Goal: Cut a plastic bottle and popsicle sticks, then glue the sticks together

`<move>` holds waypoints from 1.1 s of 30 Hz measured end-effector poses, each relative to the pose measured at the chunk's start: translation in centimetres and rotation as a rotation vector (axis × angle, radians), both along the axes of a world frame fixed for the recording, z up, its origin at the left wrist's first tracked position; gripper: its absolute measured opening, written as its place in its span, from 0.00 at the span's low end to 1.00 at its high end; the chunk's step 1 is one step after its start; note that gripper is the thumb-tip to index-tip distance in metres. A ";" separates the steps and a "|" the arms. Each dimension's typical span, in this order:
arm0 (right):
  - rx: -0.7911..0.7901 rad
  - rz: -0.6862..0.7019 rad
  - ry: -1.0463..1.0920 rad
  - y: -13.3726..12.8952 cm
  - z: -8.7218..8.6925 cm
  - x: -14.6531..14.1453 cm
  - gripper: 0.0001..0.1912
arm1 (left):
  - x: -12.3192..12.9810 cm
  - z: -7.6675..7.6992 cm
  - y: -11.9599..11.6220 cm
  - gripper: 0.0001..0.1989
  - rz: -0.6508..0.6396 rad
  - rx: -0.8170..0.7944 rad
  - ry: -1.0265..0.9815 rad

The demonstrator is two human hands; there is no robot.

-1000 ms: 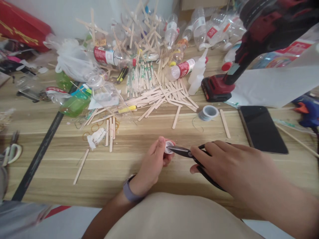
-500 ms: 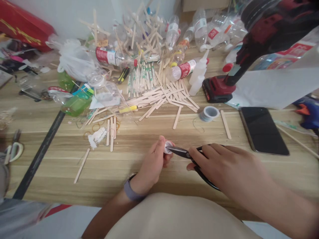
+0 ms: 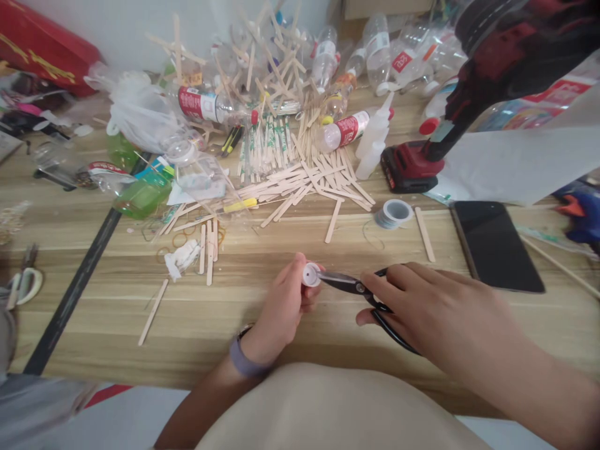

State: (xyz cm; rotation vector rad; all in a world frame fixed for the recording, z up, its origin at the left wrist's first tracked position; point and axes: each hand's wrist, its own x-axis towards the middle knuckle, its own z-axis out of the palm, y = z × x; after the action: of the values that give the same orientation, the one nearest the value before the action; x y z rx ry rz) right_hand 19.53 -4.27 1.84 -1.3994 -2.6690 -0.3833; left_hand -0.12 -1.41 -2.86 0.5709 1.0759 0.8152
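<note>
Between the fingers of my left hand (image 3: 284, 300) is a white bottle cap (image 3: 311, 275), its hollow side facing up toward me. A small dark spot shows in the middle of the cap. My right hand (image 3: 431, 309) grips black-handled scissors (image 3: 344, 282) by their loops. The blades are closed together and point left, with the tip at the cap's right rim. Whether the tip touches the rim I cannot tell.
Loose craft sticks (image 3: 300, 187) lie heaped beyond my hands. A tape roll (image 3: 394, 214), a phone (image 3: 497, 245) and a red-black cordless tool (image 3: 412, 165) are on the right. Plastic bottles (image 3: 344, 130) crowd the back. Other scissors (image 3: 27, 281) lie far left, near another person's sleeve (image 3: 42, 400).
The scissor tip has come out of the cap's middle to its right edge, uncovering the dark spot. My right hand has shifted slightly right, and my left hand with the cap slightly left.
</note>
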 end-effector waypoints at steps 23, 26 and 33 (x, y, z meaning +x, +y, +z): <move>-0.111 -0.036 0.011 -0.3 -0.9 -1.1 0.14 | 0.5 -0.3 -0.7 0.25 -0.038 0.091 0.203; -0.103 -0.038 0.010 -0.6 -1.2 -1.1 0.12 | 0.5 -0.4 -0.7 0.26 -0.025 0.087 0.199; -0.138 -0.046 0.000 -0.7 -1.3 -0.9 0.09 | 0.2 -0.6 -0.7 0.25 -0.040 0.093 0.178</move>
State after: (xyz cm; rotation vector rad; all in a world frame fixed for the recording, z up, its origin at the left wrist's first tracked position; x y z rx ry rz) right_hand 18.59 -5.01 0.54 -1.5002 -2.7141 -0.2064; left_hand 0.13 -2.06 -3.45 0.7525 1.1896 0.7930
